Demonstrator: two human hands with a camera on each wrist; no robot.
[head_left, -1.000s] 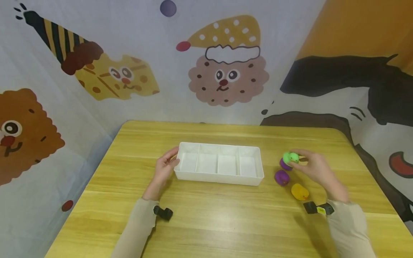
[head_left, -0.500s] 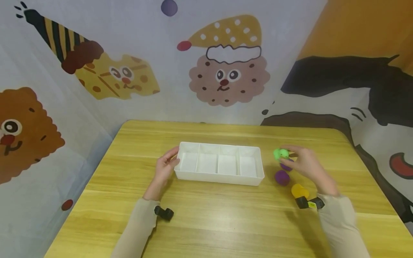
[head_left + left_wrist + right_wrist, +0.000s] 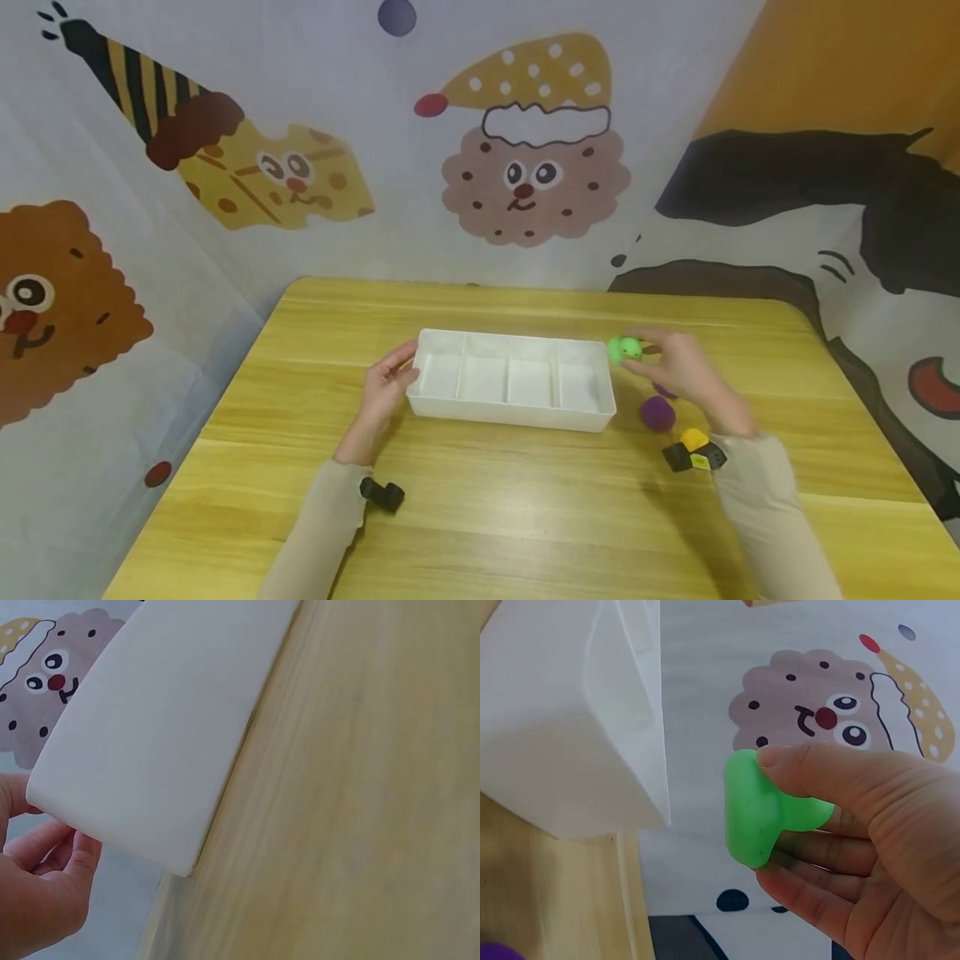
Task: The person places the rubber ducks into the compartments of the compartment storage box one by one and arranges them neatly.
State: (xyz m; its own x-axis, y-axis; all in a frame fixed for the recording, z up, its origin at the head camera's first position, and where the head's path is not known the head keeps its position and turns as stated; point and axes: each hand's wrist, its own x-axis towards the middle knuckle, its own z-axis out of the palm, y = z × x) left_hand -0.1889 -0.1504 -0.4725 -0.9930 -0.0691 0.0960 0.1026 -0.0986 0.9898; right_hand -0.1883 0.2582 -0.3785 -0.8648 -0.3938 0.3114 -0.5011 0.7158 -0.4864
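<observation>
A white four-part tray (image 3: 510, 412), its compartments bare, stands mid-table. My left hand (image 3: 385, 390) holds its left end, with the thumb at the end wall; the left wrist view shows fingers at the tray's (image 3: 157, 742) corner. Just beyond the tray's right end, my right hand (image 3: 678, 367) pinches a small green rubber duck (image 3: 624, 349) between thumb and fingers, above the table. In the right wrist view the duck's (image 3: 751, 814) flat base faces the tray. Below that hand lie a purple toy (image 3: 657, 413), a second purple toy (image 3: 664, 390) mostly hidden, and a yellow toy (image 3: 693, 438) partly covered by the wrist camera.
The wooden table (image 3: 480, 517) reaches up to a printed cloth backdrop (image 3: 405, 250) with cartoon figures. A black camera (image 3: 382, 495) sits on the left wrist, another (image 3: 693, 457) on the right.
My right hand has carried the green duck leftward, from over the purple toys to beside the tray's right end. The left hand and tray stay in place.
</observation>
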